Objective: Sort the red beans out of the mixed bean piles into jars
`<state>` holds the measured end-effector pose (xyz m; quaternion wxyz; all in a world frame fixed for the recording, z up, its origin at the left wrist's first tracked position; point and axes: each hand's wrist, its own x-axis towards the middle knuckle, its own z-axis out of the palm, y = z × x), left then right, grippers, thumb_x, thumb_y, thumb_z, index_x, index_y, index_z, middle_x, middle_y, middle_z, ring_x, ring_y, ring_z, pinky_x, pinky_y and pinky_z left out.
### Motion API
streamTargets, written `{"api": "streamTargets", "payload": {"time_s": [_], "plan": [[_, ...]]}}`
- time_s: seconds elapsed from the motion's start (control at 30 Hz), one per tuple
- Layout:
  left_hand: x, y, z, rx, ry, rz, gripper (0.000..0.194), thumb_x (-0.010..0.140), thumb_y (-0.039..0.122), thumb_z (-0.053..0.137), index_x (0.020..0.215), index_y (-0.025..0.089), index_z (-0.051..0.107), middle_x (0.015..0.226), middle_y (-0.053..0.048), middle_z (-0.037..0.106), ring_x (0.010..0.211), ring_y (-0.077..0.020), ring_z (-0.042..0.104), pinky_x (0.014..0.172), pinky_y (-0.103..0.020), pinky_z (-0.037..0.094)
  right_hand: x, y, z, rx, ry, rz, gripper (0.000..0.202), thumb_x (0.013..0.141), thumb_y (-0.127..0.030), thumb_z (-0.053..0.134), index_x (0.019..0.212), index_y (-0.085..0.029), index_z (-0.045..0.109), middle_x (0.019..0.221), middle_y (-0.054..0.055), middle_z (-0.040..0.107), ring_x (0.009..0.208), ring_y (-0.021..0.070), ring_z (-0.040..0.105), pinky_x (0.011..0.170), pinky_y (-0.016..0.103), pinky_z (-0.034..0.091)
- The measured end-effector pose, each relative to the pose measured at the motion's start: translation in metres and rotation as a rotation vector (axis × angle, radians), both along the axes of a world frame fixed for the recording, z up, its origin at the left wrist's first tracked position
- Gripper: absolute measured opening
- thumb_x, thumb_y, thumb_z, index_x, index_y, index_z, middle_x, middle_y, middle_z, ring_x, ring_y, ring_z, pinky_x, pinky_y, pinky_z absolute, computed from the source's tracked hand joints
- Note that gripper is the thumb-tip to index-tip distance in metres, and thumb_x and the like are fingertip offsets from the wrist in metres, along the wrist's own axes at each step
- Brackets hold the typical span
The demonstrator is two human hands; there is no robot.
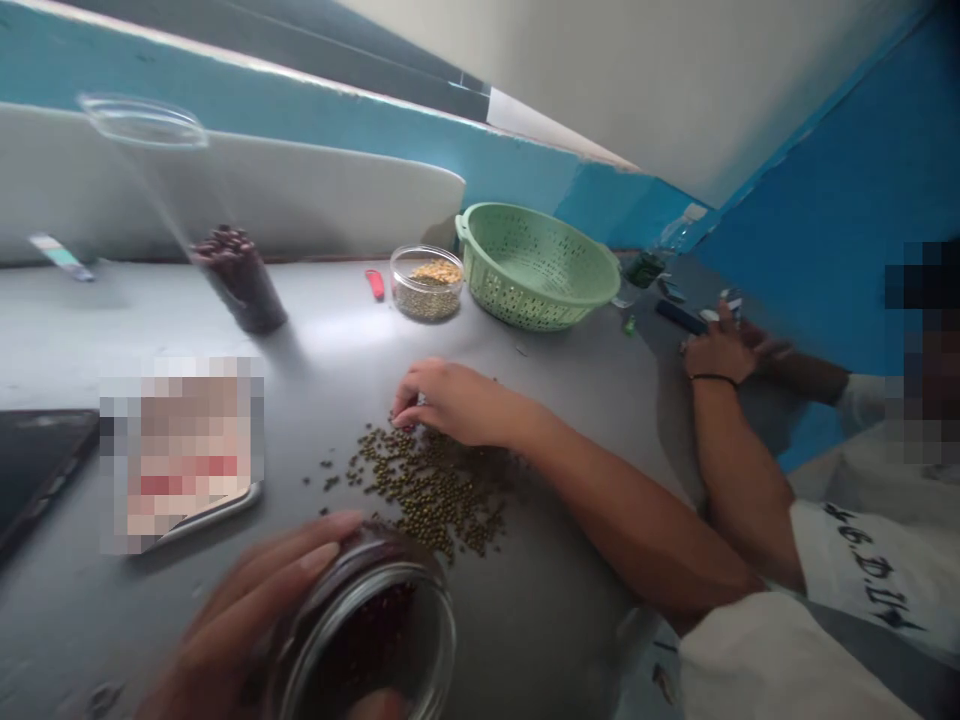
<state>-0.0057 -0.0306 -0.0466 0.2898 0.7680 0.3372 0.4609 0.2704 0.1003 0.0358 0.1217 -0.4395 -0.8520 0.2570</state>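
Note:
My left hand (255, 610) is wrapped round a clear jar (442, 640) in the foreground, with its thumb over the rim. The jar is tilted, its mouth towards me, and dark reddish contents show inside. My right hand (450, 400) reaches in from the right, its fingers pinched together at the far edge of a pile of small green beans (420, 490). Something small and dark reddish shows at those fingertips, too small to name. The green beans lie spread on the grey table (540, 600), partly under my right hand.
A tall clear container (240, 280) of dark red beans, a phone (187, 450) and a dark tablet-like slab (45, 470) are at the left. Behind stand a round tub (427, 285) of grains, a red object (375, 285) and a green basket (532, 270). A co-worker's hands (720, 350) are at right.

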Motion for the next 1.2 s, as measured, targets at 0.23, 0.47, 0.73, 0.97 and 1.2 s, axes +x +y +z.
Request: {"api": "streamTargets", "payload": {"time_s": [0.23,0.47,0.73,0.97,1.2], "plan": [[0.004,0.003,0.02,0.159,0.158,-0.057,0.089,0.069,0.038,0.094,0.145,0.024,0.051,0.137,-0.013,0.07,0.117,-0.0302,0.073,0.1,-0.044,0.067,0.005,-0.011,0.014,-0.071,-0.099,0.034,0.005,0.096,-0.02,0.075,0.096,-0.017,0.078,0.106,0.007,0.075,0.098,0.0186,0.066,0.087,0.028,0.044],[0.008,0.002,0.03,0.2,0.151,-0.107,0.093,0.073,0.042,0.092,0.15,0.019,0.045,0.14,-0.017,0.066,0.126,-0.0293,0.069,0.106,-0.043,0.063,0.01,-0.019,0.024,-0.14,-0.105,-0.02,0.007,0.098,-0.018,0.072,0.1,-0.016,0.079,0.105,0.007,0.079,0.099,0.0198,0.069,0.085,0.029,0.045],[0.011,0.003,0.037,0.189,0.121,-0.088,0.093,0.072,0.045,0.094,0.15,0.024,0.049,0.139,-0.011,0.069,0.121,-0.027,0.071,0.104,-0.038,0.064,0.015,-0.017,0.021,-0.144,-0.107,0.002,0.002,0.093,-0.017,0.078,0.095,-0.018,0.079,0.101,0.003,0.081,0.096,0.0182,0.071,0.081,0.027,0.045],[0.011,0.002,0.033,0.17,0.101,-0.101,0.098,0.069,0.042,0.095,0.152,0.025,0.046,0.142,-0.011,0.067,0.127,-0.0279,0.068,0.109,-0.041,0.061,0.015,-0.02,0.023,-0.082,-0.081,-0.046,0.008,0.089,-0.01,0.074,0.09,-0.017,0.077,0.09,0.002,0.08,0.085,0.0157,0.069,0.076,0.026,0.044],[0.012,0.0,0.032,0.218,0.1,-0.1,0.092,0.081,0.053,0.086,0.154,0.018,0.043,0.138,-0.019,0.067,0.13,-0.0319,0.067,0.106,-0.046,0.062,0.004,-0.002,0.003,-0.032,0.141,-0.102,0.019,0.091,-0.004,0.067,0.093,-0.016,0.082,0.097,0.005,0.079,0.087,0.0148,0.071,0.084,0.026,0.05]]}}
